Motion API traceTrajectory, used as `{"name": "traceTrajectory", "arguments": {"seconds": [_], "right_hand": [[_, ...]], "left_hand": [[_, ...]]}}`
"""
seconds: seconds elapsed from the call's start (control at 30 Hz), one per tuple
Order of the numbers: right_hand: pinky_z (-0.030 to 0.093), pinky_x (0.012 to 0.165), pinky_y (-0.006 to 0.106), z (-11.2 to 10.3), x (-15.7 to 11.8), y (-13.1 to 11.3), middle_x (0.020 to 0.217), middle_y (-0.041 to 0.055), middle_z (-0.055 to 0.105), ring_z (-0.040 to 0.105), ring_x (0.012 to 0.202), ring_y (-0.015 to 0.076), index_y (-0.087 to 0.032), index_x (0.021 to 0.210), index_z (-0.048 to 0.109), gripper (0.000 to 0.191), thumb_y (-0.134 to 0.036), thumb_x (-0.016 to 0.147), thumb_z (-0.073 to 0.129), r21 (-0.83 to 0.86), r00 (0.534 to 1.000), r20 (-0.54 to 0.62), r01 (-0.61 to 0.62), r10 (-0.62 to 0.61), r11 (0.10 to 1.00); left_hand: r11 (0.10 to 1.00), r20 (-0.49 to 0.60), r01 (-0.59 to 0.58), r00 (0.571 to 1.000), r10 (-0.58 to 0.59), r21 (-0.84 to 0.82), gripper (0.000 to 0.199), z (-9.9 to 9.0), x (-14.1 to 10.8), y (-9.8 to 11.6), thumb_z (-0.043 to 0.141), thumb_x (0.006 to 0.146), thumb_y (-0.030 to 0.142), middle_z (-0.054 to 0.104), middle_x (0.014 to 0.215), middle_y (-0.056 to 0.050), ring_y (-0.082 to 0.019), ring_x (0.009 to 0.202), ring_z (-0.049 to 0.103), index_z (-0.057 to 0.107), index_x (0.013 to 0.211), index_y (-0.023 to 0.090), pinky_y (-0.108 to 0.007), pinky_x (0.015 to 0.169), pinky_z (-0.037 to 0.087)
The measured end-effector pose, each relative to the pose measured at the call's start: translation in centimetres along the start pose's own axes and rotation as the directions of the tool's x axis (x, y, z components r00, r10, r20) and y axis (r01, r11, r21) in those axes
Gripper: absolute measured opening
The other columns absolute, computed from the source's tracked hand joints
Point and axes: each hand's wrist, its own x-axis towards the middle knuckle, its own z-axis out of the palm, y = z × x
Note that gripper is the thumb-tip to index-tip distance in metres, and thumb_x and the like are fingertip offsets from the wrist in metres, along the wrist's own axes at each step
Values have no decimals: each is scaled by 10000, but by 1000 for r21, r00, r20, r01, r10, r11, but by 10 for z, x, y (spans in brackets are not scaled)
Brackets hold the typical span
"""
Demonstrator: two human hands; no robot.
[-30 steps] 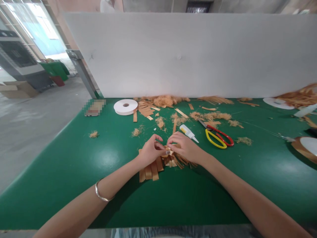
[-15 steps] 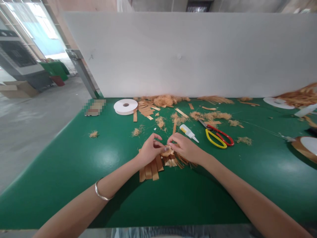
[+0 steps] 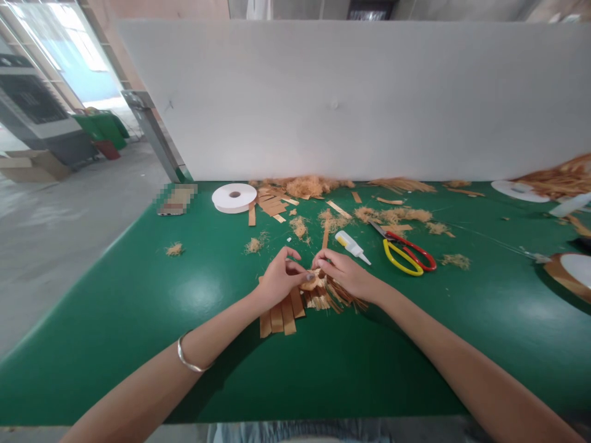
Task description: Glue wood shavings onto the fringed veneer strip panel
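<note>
Both hands meet over a tan fringed piece (image 3: 318,298) on the green table, its frayed strands spreading toward me and to the right. My left hand (image 3: 282,278) pinches its left part between thumb and fingers. My right hand (image 3: 344,271) is closed at its upper right edge, thumb and forefinger together; the fingertips partly hide what they grip. Flat tan strips (image 3: 279,319) lie fanned out under and below my left hand. Just beyond my right hand rests a white glue bottle (image 3: 351,246), nozzle toward me. Scissors (image 3: 406,252) with red and yellow handles lie to its right.
A white tape roll (image 3: 234,198) sits at the back left near a blurred-out phone (image 3: 178,200). Tan fibre tufts (image 3: 314,186) and cut strips line the back by a white panel (image 3: 351,104). A brown-rimmed roll (image 3: 572,277) lies at the right edge.
My right hand's fingers have shifted slightly, the thumb rising a little and uncovering more of the fringed piece. The left hand keeps its place.
</note>
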Motion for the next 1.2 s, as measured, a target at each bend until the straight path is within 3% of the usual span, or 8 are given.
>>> {"name": "traceTrajectory", "arguments": {"seconds": [0.17,0.3,0.37,0.43,0.53,0.6,0.83,1.2], "right_hand": [[366,642,272,5,4,3,744,-7,488,462,665,127,-192,788,509,265,-440,866,456,378,994,14,-108,111,919],[378,603,249,-4,9,5,741,-12,488,477,672,113,-201,730,491,228,-403,763,592,816,985,54,-139,165,562],[416,663,268,-11,10,6,786,2,539,534,771,138,-208,734,496,220,-391,731,616,873,983,20,-107,184,476],[433,742,310,-16,9,7,846,23,586,557,860,169,-208,739,527,212,-404,736,607,784,980,-59,-73,190,616],[415,831,368,-15,6,5,936,50,610,546,924,200,-203,788,606,205,-405,786,572,334,991,-103,-51,90,941],[396,877,388,-10,3,1,978,57,613,519,985,214,-207,822,635,181,-369,815,554,38,998,-51,25,-23,999],[421,815,386,-2,2,-4,862,75,648,512,913,215,-194,778,616,165,-200,857,471,-364,936,-33,317,-352,876],[402,816,374,-1,2,-5,877,79,653,500,942,222,-170,817,644,251,-221,914,418,-565,888,145,437,-437,700]], "left_hand": [[1000,-10,13,1000,-13,12,423,1,-2,3,742,658,185,676,649,17,-133,620,615,370,860,209,-265,634,452],[1000,7,20,1000,-20,-17,439,3,-3,3,734,654,138,665,632,30,-122,610,609,341,838,212,-269,643,463],[1000,3,10,1000,-10,-21,443,3,-2,2,737,656,150,670,642,22,-122,615,612,337,837,212,-267,640,459],[1000,1,4,1000,-4,-13,443,2,-2,0,742,661,178,677,657,13,-127,622,617,340,843,212,-266,633,454],[1000,3,-1,1000,1,-5,457,1,-1,-1,758,652,216,681,659,12,-131,623,619,345,848,213,-262,628,446],[1000,4,-3,1000,3,-6,466,1,-1,-1,765,646,226,680,652,18,-128,620,617,346,847,213,-256,627,439],[1000,9,23,1000,-23,10,494,2,-2,2,779,617,233,645,600,49,-130,593,615,333,830,218,-248,609,442],[990,13,-27,1000,25,139,414,3,-3,-1,694,676,163,647,627,39,-138,637,619,315,832,222,-255,631,444]]}}
